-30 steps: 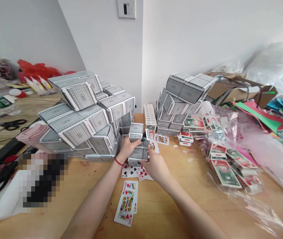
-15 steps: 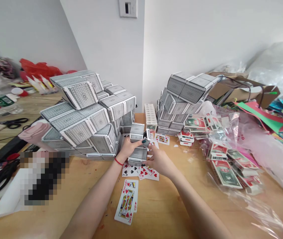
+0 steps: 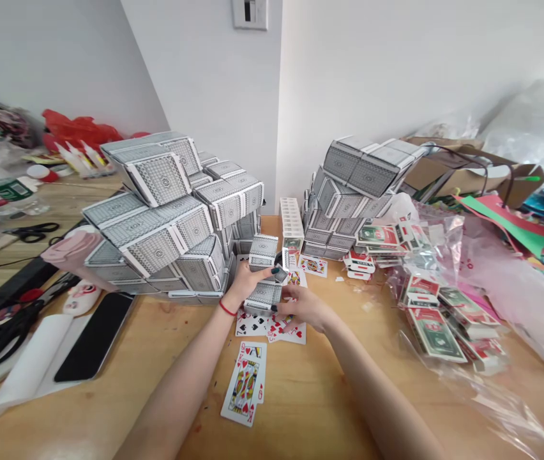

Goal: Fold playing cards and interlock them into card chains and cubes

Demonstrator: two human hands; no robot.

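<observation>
Wrapped round a small grey card-patterned block (image 3: pixel 263 295) is my left hand (image 3: pixel 248 281), its thumb lying across the top. A dark, shiny small piece (image 3: pixel 281 263) stands by that thumb; I cannot tell what it is. My right hand (image 3: pixel 304 308) is at the block's right side, fingers apart, fingertips touching its edge. Another patterned block (image 3: pixel 263 246) stands just behind. Face-up cards (image 3: pixel 251 324) lie beneath and around the blocks, and a king of hearts (image 3: pixel 243 391) overlaps a queen nearer me.
Large stacks of patterned card blocks stand at left (image 3: pixel 157 236) and right (image 3: pixel 362 172). Green and red card boxes (image 3: pixel 432 332) and clear plastic lie to the right. A black phone (image 3: pixel 94 335) and scissors (image 3: pixel 4 338) are at left.
My right fingers have spread a little and shifted slightly at the block's side. My left hand keeps its hold. The view has moved slightly.
</observation>
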